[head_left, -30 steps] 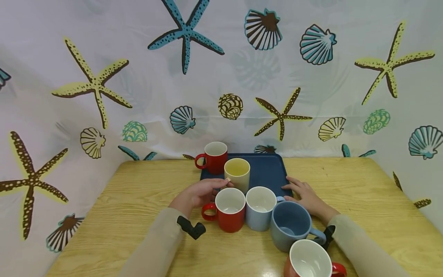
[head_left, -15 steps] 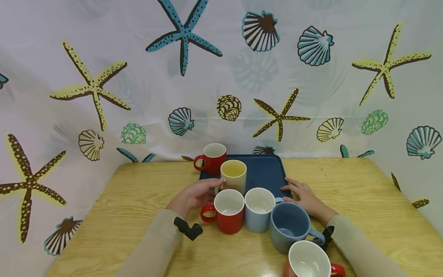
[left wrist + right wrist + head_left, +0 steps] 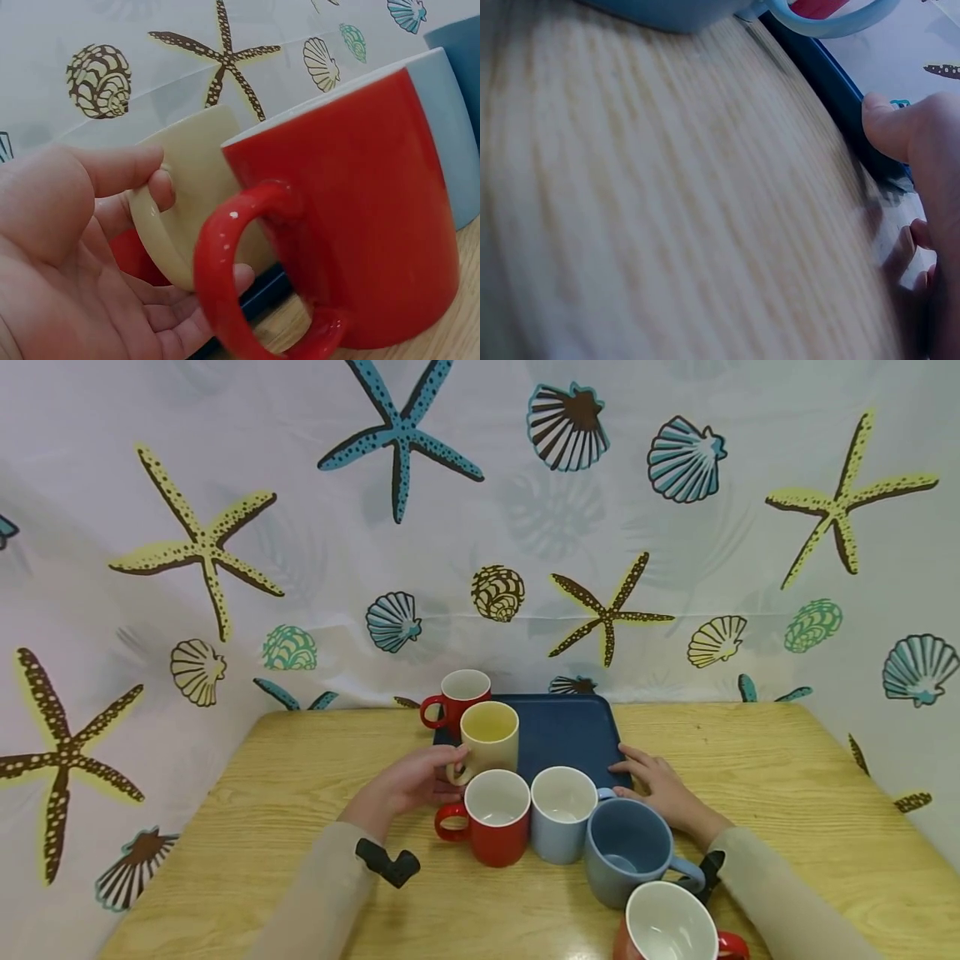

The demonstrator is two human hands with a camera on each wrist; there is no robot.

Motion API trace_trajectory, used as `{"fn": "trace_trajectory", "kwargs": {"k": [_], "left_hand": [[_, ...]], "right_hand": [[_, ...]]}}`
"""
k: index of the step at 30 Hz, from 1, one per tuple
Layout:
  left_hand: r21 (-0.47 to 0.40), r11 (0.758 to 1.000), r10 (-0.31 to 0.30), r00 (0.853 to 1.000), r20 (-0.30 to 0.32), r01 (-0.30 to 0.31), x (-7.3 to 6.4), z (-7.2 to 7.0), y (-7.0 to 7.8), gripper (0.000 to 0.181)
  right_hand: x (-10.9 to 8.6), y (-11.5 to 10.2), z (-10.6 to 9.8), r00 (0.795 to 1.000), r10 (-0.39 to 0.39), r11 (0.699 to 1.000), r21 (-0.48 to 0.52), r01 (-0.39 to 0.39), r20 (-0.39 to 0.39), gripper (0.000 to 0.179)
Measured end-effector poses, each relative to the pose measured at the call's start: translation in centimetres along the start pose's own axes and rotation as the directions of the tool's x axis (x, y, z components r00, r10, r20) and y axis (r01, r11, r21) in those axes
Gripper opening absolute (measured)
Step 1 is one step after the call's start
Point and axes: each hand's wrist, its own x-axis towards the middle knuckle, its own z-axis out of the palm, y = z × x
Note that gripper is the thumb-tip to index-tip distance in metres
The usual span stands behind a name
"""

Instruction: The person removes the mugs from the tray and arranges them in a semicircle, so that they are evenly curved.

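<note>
My left fingers point(image 3: 124, 166) are clamped on the handle point(image 3: 154, 232) of the cream mug point(image 3: 491, 756), at the left of the tray point(image 3: 570, 743), between the rear red mug point(image 3: 453, 712) and front red mug point(image 3: 501, 843). I should keep it level, clear of both. My right fingers point(image 3: 643, 763), spread at the tray's right edge, could steady it lightly.

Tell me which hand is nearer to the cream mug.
Left. The left hand holds the cream mug by its handle; the right hand is apart from it, at the near right corner of the blue tray.
</note>
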Motion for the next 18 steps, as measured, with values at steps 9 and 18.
{"fn": "trace_trajectory", "kwargs": {"k": [9, 18], "left_hand": [[0.023, 1.000, 0.018, 0.999, 0.049, -0.019, -1.9, -1.2, -0.3, 0.036], [0.042, 0.996, 0.076, 0.995, 0.061, -0.078, -3.3, -2.4, -0.6, 0.033]], "right_hand": [[-0.1, 0.1, 0.1, 0.999, -0.035, 0.999, 0.009, 0.035, -0.039, 0.049], [0.0, 0.3, 0.0, 1.000, 0.010, 1.000, 0.010, -0.010, 0.002, 0.044]]}}
